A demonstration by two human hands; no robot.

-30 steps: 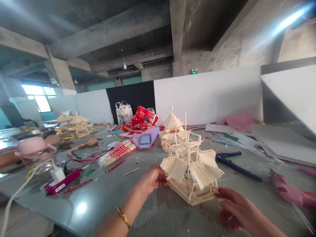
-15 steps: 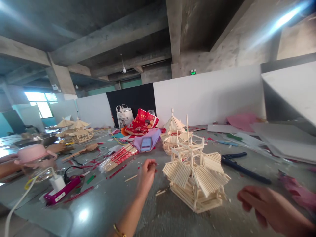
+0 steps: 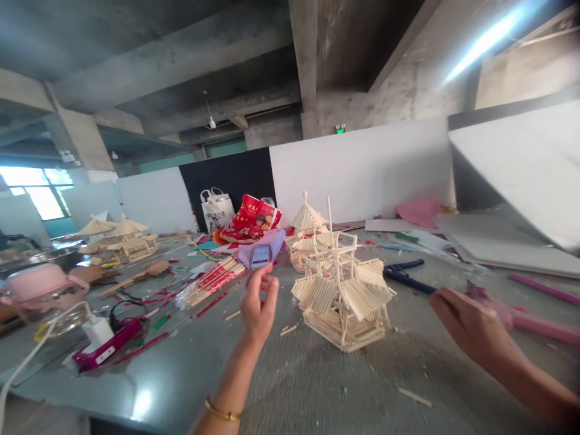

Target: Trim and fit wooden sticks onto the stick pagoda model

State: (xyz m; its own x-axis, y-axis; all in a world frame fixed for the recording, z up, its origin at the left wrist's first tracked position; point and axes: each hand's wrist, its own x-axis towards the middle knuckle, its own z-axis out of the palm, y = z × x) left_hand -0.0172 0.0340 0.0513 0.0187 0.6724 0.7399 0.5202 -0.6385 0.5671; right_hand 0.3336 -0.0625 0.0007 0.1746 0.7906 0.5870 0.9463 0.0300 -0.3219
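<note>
A pavilion model [image 3: 342,296] built of pale wooden sticks stands on the grey table [image 3: 317,386] between my hands. My left hand [image 3: 258,302] is raised just left of it, clear of the model, with thumb and fingertips pinched together; what they pinch is too small to make out. My right hand [image 3: 471,326] is out to the right of the model, its curled fingers at the near end of the blue-handled cutter [image 3: 408,278]; I cannot see whether they grip it. A few loose sticks [image 3: 287,330] lie by the model's base.
A second stick pavilion [image 3: 306,232] stands behind, beside a phone [image 3: 260,255] on purple cloth and a bundle of red-wrapped sticks [image 3: 211,281]. At left are a magenta power strip [image 3: 106,344] and a pink bowl [image 3: 38,281]. White boards [image 3: 507,241] and a pink object [image 3: 534,320] lie at right.
Both hands have let go of the pavilion model. My left hand rose with its fingers pinched; my right hand swung out right toward the blue-handled cutter. The view shifted slightly.
</note>
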